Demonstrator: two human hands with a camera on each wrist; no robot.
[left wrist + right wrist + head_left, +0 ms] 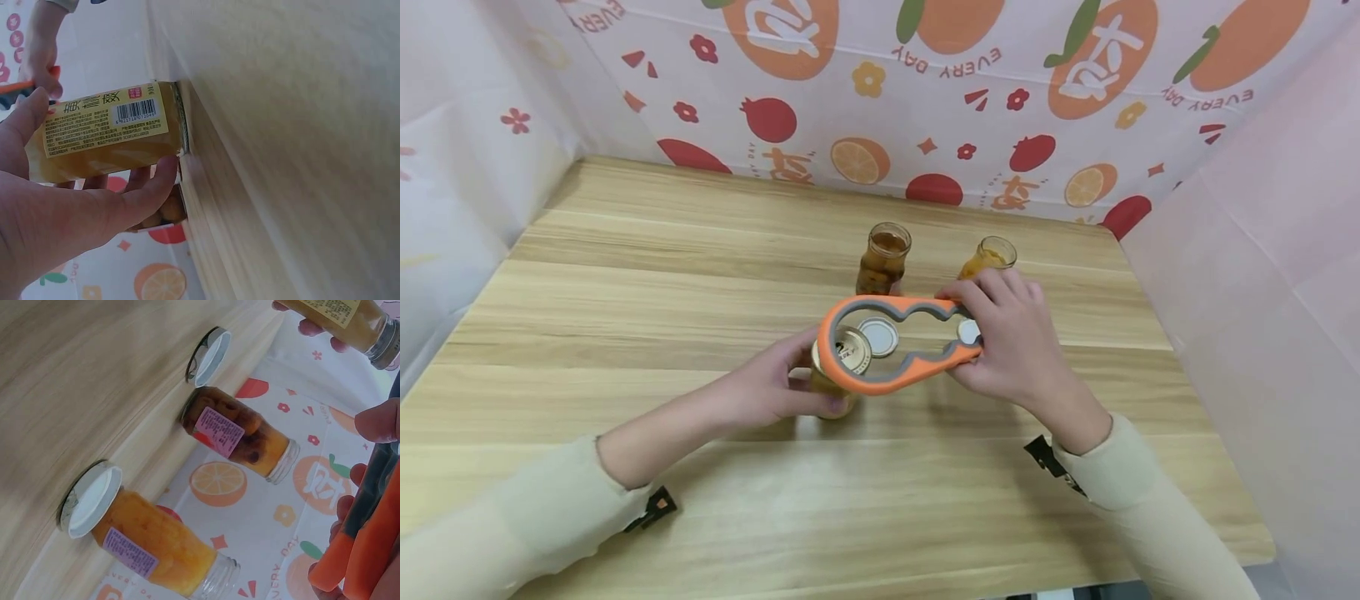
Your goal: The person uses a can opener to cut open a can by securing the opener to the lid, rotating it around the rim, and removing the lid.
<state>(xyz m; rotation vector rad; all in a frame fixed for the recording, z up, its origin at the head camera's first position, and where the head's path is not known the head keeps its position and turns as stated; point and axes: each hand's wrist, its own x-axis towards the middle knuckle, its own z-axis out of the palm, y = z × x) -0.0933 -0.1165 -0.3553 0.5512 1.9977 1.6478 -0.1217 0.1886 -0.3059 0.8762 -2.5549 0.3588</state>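
Note:
My left hand (771,387) grips a glass jar (103,134) of yellow contents with a printed label, its fingers and thumb around the sides. A gold lid (854,352) is still on that jar. In my right hand (1018,342) is an orange and grey jar opener (880,386), held by its narrow handle end. From the head view, the wide loop of the opener overlaps the gold lid; whether it touches the lid I cannot tell. The right wrist view shows the opener's handles (369,544) between the fingers and thumb.
Beyond the hands stand two lidless jars, one with dark fruit (882,271), the other with orange-yellow fruit (159,540). A loose lid (878,337) lies before the dark one, another lid (94,500) before the yellow one. A fruit-print curtain (865,100) hangs behind the wooden table (700,242).

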